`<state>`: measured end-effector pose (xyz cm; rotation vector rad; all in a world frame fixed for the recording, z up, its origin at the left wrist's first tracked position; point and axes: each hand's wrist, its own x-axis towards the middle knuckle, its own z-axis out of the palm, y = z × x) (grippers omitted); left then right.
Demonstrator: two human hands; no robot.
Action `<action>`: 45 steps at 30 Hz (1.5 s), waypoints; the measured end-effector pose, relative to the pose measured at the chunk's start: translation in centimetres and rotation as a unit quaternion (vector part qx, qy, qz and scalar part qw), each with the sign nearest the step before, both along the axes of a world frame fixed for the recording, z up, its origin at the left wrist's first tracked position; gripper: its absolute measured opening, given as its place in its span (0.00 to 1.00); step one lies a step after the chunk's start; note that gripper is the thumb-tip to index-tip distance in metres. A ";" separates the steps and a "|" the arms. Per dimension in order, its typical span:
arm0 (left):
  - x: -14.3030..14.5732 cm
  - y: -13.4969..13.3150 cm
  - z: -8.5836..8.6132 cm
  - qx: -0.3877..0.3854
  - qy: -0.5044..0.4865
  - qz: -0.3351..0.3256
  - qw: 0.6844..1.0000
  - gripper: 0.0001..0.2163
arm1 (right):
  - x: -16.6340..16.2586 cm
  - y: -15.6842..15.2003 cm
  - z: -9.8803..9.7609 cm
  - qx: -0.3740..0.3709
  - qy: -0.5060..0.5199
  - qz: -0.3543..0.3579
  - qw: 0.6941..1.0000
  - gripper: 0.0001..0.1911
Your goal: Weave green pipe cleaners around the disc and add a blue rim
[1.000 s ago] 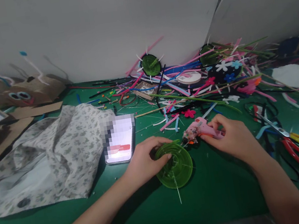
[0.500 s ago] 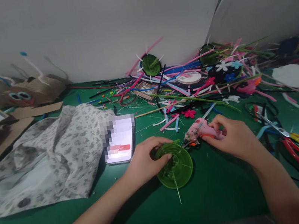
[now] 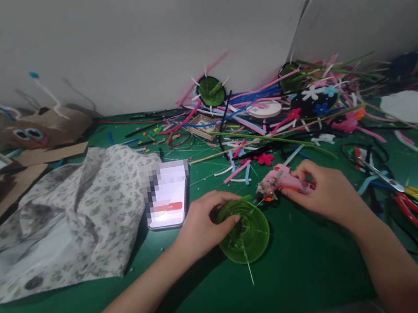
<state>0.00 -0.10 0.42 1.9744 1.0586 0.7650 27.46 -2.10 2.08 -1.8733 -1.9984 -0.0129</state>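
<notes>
Green table point(image 3: 311, 278), craft scraps heaped beyond the green disc point(image 3: 247, 235). Flowered cloth point(image 3: 64, 221) well left of the disc, lit phone point(image 3: 167, 195) just left of it. Disc flat, pinned at its left rim by the curled left hand point(image 3: 200, 226). Right hand point(image 3: 326, 193) wrapped round a pink glue gun point(image 3: 278, 180), nozzle at the disc's upper right rim. Hardly any shift from a second ago: gluing there seemingly still under way.

Dim, soft focus, warped edges
</notes>
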 end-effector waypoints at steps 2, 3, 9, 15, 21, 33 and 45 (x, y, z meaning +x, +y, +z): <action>0.0 0.0 0.0 0.001 -0.001 -0.001 1.000 0.13 | -0.1 0.0 0.1 -0.006 -0.014 0.003 1.000 0.16; 0.0 0.0 0.0 0.001 -0.002 -0.002 1.000 0.13 | -0.1 0.0 0.1 -0.008 -0.020 0.001 1.000 0.16; -0.1 0.0 0.0 0.002 -0.001 0.000 1.000 0.14 | 0.2 0.1 0.1 0.022 -0.014 -0.028 0.999 0.17; 0.0 0.0 0.1 0.000 0.001 0.000 1.000 0.13 | 0.0 0.1 -0.1 0.020 -0.002 -0.017 1.000 0.18; 0.0 0.1 0.1 -0.002 0.002 -0.001 1.000 0.13 | 0.3 0.1 -0.2 0.031 0.012 -0.007 0.999 0.17; 0.0 0.2 0.0 -0.010 0.007 -0.004 1.000 0.13 | 0.5 0.2 -0.4 0.006 -0.012 -0.059 0.998 0.15; 0.1 0.1 0.0 -0.019 -0.007 -0.001 1.000 0.13 | -5.7 -1.7 1.2 0.084 0.050 0.141 0.985 0.11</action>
